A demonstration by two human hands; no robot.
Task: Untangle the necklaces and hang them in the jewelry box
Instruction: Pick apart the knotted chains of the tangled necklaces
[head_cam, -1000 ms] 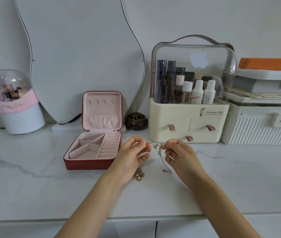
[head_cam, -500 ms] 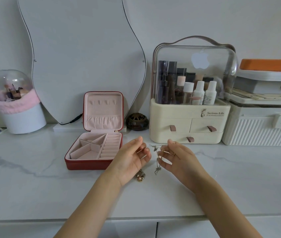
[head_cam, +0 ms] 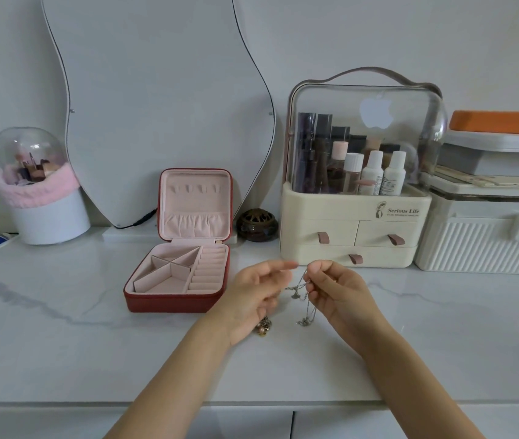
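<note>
A thin silver necklace [head_cam: 303,296] hangs tangled between my two hands, just above the white marble counter. My right hand [head_cam: 339,294] pinches the chain near its top, and loops dangle below it. My left hand [head_cam: 256,299] holds the other end with index finger extended toward the right hand. Below my left palm a gold cluster of another necklace [head_cam: 263,327] rests on the counter. The red jewelry box [head_cam: 179,277] stands open to the left of my hands, its pink lid upright with a row of hooks [head_cam: 195,188].
A cream cosmetics organiser [head_cam: 353,236] with drawers stands right behind my hands. A small dark round pot [head_cam: 257,224], a wavy mirror [head_cam: 163,99], a white tub with pink trim [head_cam: 46,207] and white storage cases [head_cam: 486,236] line the back. The counter's front edge [head_cam: 61,403] is near.
My hands have drawn closer together and lifted slightly. The silver chain now hangs lower in longer loops from my right fingers.
</note>
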